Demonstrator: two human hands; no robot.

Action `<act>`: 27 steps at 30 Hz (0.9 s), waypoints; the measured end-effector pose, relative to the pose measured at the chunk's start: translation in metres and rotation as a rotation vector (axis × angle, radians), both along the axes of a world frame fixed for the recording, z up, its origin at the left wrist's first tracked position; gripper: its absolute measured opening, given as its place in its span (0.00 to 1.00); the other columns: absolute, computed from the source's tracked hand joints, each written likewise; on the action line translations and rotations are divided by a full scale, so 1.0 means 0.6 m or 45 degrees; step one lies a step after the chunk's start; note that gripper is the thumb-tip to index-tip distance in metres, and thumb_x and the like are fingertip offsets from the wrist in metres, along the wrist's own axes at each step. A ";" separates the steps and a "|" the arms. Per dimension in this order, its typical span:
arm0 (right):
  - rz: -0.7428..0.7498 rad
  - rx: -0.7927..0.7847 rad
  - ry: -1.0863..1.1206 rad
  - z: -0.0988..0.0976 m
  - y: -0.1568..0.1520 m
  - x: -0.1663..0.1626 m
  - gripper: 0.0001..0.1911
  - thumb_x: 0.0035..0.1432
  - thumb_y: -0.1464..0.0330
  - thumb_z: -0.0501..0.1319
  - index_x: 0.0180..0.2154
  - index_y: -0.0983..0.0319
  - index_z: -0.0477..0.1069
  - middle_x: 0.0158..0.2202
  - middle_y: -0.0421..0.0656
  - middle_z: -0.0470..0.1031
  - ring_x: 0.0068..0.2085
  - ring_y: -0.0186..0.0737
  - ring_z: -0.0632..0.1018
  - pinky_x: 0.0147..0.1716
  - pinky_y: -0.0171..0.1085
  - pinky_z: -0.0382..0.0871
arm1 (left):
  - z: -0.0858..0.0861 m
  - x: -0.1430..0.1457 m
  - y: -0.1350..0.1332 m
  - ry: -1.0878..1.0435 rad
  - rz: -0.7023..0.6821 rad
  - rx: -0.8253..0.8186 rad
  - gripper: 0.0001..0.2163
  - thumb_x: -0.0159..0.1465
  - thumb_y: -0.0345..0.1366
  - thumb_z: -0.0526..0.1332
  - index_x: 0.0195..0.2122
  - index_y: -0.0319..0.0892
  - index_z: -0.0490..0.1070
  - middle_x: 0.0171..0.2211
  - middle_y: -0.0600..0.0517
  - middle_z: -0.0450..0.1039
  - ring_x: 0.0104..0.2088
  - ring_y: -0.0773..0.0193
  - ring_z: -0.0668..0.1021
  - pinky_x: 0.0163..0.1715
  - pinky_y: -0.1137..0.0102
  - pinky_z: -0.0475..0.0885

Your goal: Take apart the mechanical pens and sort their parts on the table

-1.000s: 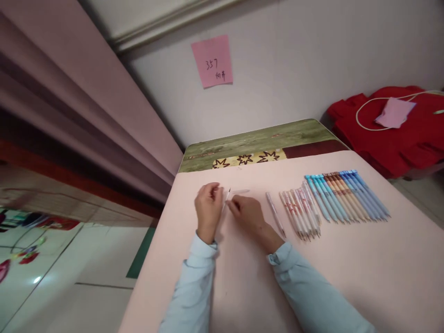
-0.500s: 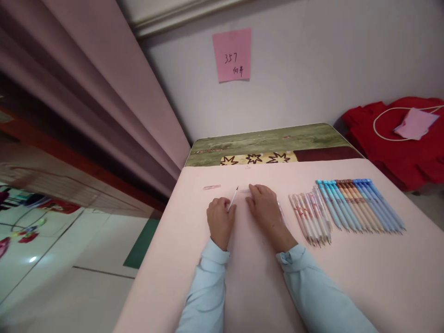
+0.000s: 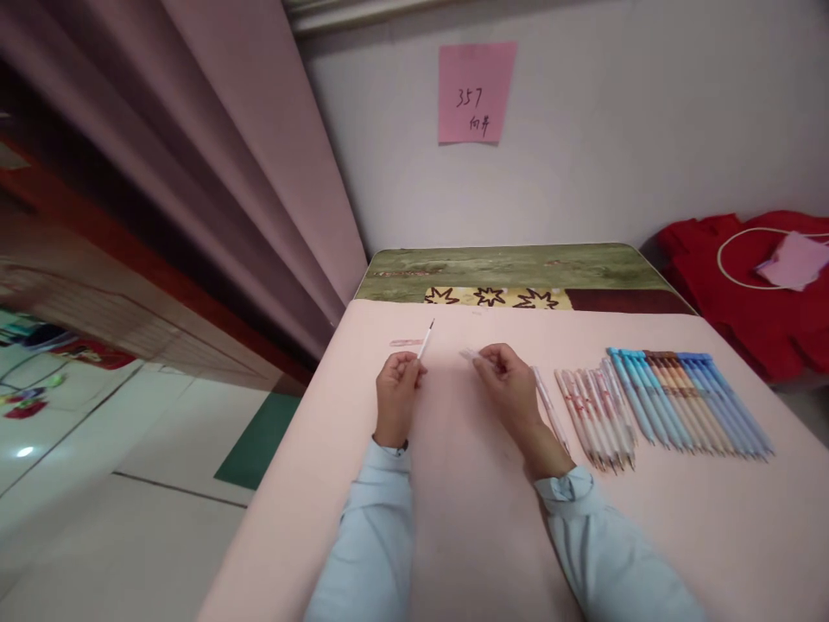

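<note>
My left hand (image 3: 395,390) pinches a slim white pen refill (image 3: 425,339), its dark tip pointing up and away from me. In my right hand (image 3: 509,380), thumb and fingers close on a clear plastic pen part (image 3: 471,355); the rest of it is hidden by the fingers. Beyond my left hand lies a small pinkish translucent pen piece (image 3: 405,343), flat on the table. A single pen (image 3: 551,409) rests just right of my right hand, beside a row of whitish pens with red patterns (image 3: 596,416).
Farther right lie several light blue pens (image 3: 641,402), brown-orange pens (image 3: 687,402) and blue pens (image 3: 729,406) side by side. A pale pink cover (image 3: 479,518) lies over the table. Red cloth (image 3: 718,285) is beyond the right edge; a curtain (image 3: 272,130) hangs left.
My right hand has lifted the clear pen part from the tabletop. My left hand has raised the refill slightly. The whole view has shifted a little.
</note>
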State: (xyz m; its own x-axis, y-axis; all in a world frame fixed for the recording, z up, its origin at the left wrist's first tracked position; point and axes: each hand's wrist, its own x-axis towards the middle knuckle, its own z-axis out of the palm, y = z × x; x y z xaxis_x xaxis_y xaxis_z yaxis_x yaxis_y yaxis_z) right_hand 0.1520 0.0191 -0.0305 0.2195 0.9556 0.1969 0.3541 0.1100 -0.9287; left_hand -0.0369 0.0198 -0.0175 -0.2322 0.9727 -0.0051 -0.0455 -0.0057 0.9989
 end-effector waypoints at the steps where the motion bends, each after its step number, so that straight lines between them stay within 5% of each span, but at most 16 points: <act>1: 0.019 -0.014 0.176 0.001 0.001 -0.001 0.12 0.56 0.58 0.64 0.38 0.60 0.72 0.29 0.38 0.72 0.28 0.35 0.69 0.28 0.34 0.59 | 0.000 -0.005 0.003 -0.171 -0.005 -0.009 0.09 0.58 0.39 0.65 0.36 0.41 0.70 0.26 0.56 0.69 0.24 0.71 0.68 0.27 0.74 0.62; 4: 0.017 -0.073 0.537 0.005 0.003 -0.003 0.17 0.50 0.57 0.68 0.37 0.61 0.73 0.25 0.36 0.69 0.24 0.32 0.65 0.24 0.32 0.56 | 0.000 -0.012 0.009 -0.473 0.017 -0.009 0.11 0.54 0.38 0.69 0.35 0.38 0.73 0.23 0.58 0.65 0.23 0.74 0.66 0.25 0.77 0.60; 9: 0.002 -0.079 0.725 0.011 0.006 -0.006 0.15 0.50 0.58 0.68 0.36 0.62 0.74 0.20 0.34 0.65 0.23 0.31 0.64 0.23 0.32 0.55 | 0.000 -0.007 0.011 -0.612 0.012 0.008 0.12 0.55 0.40 0.70 0.35 0.37 0.74 0.26 0.56 0.67 0.24 0.75 0.67 0.25 0.77 0.62; 27: 0.147 -0.147 0.796 0.003 0.004 -0.010 0.13 0.50 0.61 0.69 0.36 0.62 0.75 0.21 0.36 0.70 0.24 0.31 0.68 0.26 0.32 0.60 | -0.001 0.002 0.012 -0.635 -0.047 0.015 0.11 0.57 0.40 0.69 0.35 0.37 0.74 0.26 0.55 0.66 0.25 0.75 0.67 0.26 0.77 0.63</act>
State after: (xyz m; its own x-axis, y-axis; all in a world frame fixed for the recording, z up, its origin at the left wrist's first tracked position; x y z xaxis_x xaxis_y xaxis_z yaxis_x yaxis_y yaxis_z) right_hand 0.1462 0.0213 -0.0285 0.1538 0.9873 -0.0403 -0.2659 0.0021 -0.9640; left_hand -0.0359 0.0269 -0.0184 -0.1698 0.9808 -0.0957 -0.5183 -0.0063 0.8552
